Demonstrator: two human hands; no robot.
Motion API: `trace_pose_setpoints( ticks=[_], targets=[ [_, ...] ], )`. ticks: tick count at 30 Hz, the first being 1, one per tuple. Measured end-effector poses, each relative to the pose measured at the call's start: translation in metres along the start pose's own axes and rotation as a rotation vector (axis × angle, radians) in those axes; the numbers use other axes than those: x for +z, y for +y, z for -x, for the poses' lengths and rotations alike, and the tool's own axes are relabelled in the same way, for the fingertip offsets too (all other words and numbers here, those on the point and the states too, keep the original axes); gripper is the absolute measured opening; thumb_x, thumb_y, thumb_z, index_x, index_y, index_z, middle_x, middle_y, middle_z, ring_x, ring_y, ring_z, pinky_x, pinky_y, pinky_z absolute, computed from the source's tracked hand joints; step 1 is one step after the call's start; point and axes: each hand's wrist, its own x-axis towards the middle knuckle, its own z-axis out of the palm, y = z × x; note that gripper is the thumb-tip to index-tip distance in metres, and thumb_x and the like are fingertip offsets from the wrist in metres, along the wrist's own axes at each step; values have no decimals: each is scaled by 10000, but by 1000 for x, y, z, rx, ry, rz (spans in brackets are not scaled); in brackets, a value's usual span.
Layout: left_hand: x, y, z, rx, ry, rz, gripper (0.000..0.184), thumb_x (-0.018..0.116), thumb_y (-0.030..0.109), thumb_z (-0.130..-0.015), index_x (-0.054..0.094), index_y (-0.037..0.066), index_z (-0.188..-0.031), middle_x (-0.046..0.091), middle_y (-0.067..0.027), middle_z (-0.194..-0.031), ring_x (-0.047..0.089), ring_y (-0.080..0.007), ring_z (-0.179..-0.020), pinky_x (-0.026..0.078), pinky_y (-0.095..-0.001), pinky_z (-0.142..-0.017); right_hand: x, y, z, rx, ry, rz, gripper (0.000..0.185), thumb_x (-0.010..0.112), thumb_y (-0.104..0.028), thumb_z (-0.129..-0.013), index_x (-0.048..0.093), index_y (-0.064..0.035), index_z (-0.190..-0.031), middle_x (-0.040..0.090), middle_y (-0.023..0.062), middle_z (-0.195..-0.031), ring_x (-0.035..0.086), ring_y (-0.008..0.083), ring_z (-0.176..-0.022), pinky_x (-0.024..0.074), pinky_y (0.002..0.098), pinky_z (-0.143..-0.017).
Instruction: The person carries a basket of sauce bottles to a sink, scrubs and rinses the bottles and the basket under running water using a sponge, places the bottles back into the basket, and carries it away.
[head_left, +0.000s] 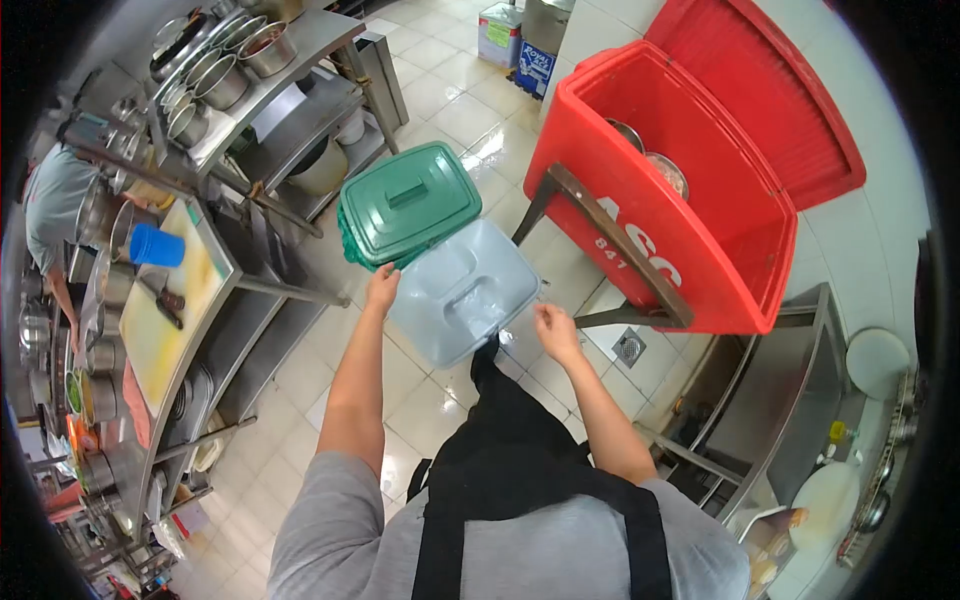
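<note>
A pale grey plastic lid (pixel 420 285) with a moulded recess is held tilted over the tiled floor in front of me. My left hand (pixel 383 287) pinches its left edge, thumb on top. Just off the lid's right edge is my right hand (pixel 556 331), fingers curled together; whether anything is between them is hidden. Behind the grey lid, and partly covered by it, stands a bin with a green lid (pixel 410 205) that has a raised handle. Green bag plastic shows at its side.
At the right stands a big red cooler box (pixel 640 230), open, with metal bowls (pixel 665 175) inside, on a metal frame. Steel shelving with pots (pixel 222 82) lines the left. A knife (pixel 165 308) and blue container (pixel 157 246) lie on a cutting board; a person (pixel 62 205) works beyond.
</note>
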Motion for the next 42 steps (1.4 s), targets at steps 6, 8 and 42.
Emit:
trace_pose_setpoints(
  ticks=[6,8,42],
  targets=[
    [41,39,-35,156,-74,-337,435,658,302,-843,629,168,-1257,577,-185,-1278,559,-373,-1167,437,-442,-1019,-145,-141,-119,-494,585,502,441,608,-92,-879,562,-127,-1315,490,169,-1344,452,373,-1234,363,503,-1031],
    [55,48,-43,224,-81,-247,437,654,295,-849,622,164,-1264,580,-188,-1274,557,-374,-1169,440,-437,-1014,-171,-157,-160,-468,753,657,461,614,-165,-911,534,-144,-1365,471,167,-1387,441,371,-1260,350,512,-1052],
    [-34,40,-37,-302,-127,124,525,647,256,-862,547,51,-1335,674,-118,-981,616,-179,-843,496,-336,-781,-161,-128,-230,-161,749,643,450,528,-271,-972,507,-234,-1420,400,158,-1483,394,340,-1343,248,546,-1118]
  ],
)
